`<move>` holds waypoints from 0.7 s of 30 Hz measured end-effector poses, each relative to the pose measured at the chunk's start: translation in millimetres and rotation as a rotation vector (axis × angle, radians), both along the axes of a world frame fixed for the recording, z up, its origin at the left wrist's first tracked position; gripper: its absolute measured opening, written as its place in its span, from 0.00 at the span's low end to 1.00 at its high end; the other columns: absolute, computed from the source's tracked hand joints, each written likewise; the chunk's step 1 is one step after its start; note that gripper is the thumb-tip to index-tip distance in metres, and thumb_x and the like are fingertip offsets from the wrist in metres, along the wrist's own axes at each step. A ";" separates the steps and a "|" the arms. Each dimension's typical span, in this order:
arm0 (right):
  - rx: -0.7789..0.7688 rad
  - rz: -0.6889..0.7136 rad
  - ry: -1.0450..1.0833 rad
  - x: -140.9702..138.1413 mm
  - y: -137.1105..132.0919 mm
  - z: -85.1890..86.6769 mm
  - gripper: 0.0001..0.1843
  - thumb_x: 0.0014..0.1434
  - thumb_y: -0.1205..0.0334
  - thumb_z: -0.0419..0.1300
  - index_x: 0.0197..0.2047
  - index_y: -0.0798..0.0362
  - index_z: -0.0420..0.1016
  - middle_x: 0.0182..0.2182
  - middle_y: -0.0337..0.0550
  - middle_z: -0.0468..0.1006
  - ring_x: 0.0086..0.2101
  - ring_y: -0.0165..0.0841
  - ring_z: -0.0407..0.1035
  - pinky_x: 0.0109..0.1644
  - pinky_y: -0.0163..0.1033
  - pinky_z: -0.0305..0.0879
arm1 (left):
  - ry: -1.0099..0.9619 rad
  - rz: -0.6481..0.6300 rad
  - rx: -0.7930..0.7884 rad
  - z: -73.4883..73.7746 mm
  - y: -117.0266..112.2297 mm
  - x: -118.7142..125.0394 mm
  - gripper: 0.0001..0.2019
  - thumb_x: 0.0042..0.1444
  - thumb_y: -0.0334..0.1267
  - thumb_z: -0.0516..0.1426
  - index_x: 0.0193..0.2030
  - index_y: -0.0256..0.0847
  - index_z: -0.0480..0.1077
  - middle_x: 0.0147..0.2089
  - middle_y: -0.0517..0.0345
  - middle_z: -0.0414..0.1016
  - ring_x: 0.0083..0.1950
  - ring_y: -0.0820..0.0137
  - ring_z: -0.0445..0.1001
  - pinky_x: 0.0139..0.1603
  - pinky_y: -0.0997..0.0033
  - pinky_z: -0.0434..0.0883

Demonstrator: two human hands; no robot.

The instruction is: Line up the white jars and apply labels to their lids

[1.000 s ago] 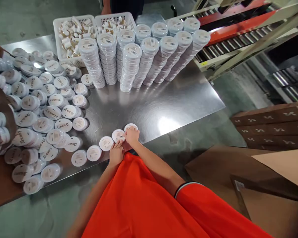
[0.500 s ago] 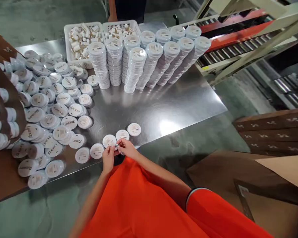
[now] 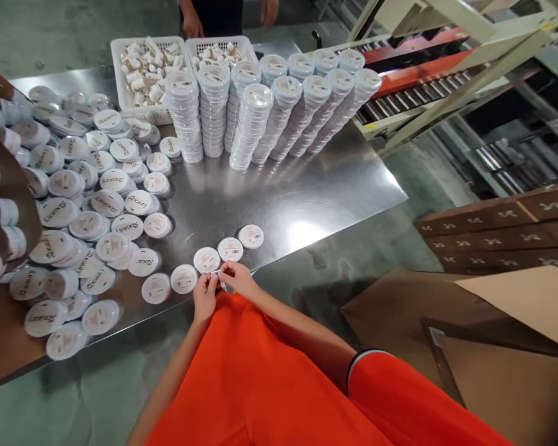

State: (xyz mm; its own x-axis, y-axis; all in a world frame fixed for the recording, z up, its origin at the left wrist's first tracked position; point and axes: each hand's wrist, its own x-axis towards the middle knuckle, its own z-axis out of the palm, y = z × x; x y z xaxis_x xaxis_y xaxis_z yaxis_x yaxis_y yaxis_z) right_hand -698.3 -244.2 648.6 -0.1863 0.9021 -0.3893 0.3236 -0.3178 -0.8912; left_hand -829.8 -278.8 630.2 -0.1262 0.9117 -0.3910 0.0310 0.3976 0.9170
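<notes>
Close to my body at the table's front edge, my left hand [image 3: 205, 296] and my right hand [image 3: 239, 279] meet, fingers pinched. Between their fingertips is a small white label [image 3: 217, 274]; its print is too small to read. A bit of whitish strip also shows under my right fingers. Just beyond my hands, several round white tubs [image 3: 206, 260] lie in a slanting row, printed faces up. One tub [image 3: 184, 279] in this row is right beside my left hand.
Loose tubs [image 3: 115, 180] are heaped at left, beside an open brown carton [image 3: 9, 328]. Tall stacks of tubs [image 3: 252, 124] stand at the back of the metal table [image 3: 279, 192], near white baskets [image 3: 121, 77] of small white-and-tan pieces. A person [image 3: 193, 23] stands behind; cartons [image 3: 497, 226] and a roller conveyor [image 3: 418, 87] are at right.
My hands stay pinched together at the label, with only a slight shift of the fingers. The view has turned a little, and more of the other person's hands shows behind the table.
</notes>
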 end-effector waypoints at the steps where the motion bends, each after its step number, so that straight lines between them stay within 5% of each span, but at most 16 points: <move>1: 0.003 -0.016 -0.024 -1.7 -1.0 -2.2 0.05 0.54 0.60 0.59 0.28 0.52 0.68 0.23 0.32 0.69 0.26 0.28 0.63 0.34 0.33 0.60 | 0.045 -0.004 0.000 -1.5 -0.8 -1.8 0.18 0.56 0.54 0.55 0.25 0.42 0.65 0.24 0.61 0.69 0.29 0.70 0.68 0.33 0.70 0.67; 7: 0.097 -0.080 -0.388 -1.1 19.9 -13.4 0.06 0.58 0.63 0.60 0.31 0.52 0.75 0.35 0.41 0.76 0.33 0.31 0.68 0.44 0.37 0.65 | 0.360 -0.055 0.040 -15.3 -7.9 -16.0 0.21 0.58 0.52 0.54 0.18 0.44 0.61 0.18 0.62 0.65 0.24 0.70 0.66 0.29 0.69 0.63; 10: 0.175 0.040 -0.570 -2.1 44.3 -16.6 0.05 0.60 0.65 0.60 0.33 0.53 0.77 0.41 0.44 0.75 0.41 0.33 0.69 0.51 0.40 0.64 | 0.464 -0.230 0.140 -22.2 -8.4 -18.6 0.16 0.60 0.44 0.54 0.22 0.43 0.66 0.38 0.50 0.82 0.40 0.62 0.78 0.42 0.63 0.73; 13: 0.190 0.267 -0.684 -9.2 62.5 -19.1 0.05 0.61 0.65 0.61 0.35 0.54 0.80 0.45 0.45 0.75 0.49 0.37 0.66 0.56 0.43 0.58 | 0.599 -0.454 0.248 -26.8 -4.5 -15.1 0.10 0.57 0.34 0.57 0.25 0.42 0.70 0.63 0.45 0.73 0.65 0.56 0.70 0.64 0.54 0.67; 16: 0.146 0.385 -0.746 -16.7 69.1 -22.1 0.08 0.63 0.65 0.59 0.37 0.54 0.81 0.49 0.46 0.75 0.52 0.40 0.64 0.56 0.45 0.56 | 0.724 -0.581 0.198 -28.8 -0.8 -9.9 0.07 0.57 0.30 0.57 0.31 0.40 0.74 0.66 0.43 0.69 0.70 0.55 0.64 0.70 0.48 0.62; 21: 0.128 0.435 -0.797 -19.2 69.2 -26.3 0.08 0.63 0.63 0.60 0.36 0.53 0.81 0.51 0.47 0.74 0.53 0.42 0.63 0.55 0.46 0.57 | 0.777 -0.574 0.185 -30.7 -1.5 -6.0 0.08 0.59 0.30 0.55 0.38 0.38 0.77 0.65 0.43 0.70 0.69 0.57 0.65 0.70 0.48 0.61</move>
